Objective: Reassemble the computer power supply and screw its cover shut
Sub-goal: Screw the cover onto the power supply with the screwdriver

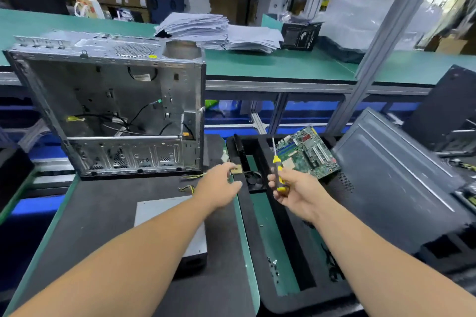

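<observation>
Right hand (289,192) gripping the yellow-handled screwdriver (277,167), the left hand (221,185) reaches far, fingers loosely spread, seemingly fetching a small tan part (237,169) before screwing.

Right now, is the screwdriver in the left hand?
No, the right hand grips the yellow and black screwdriver, while the left hand reaches toward a small tan piece on the table.

Bright overhead light, glare upper right, wide-angle edge distortion.
</observation>
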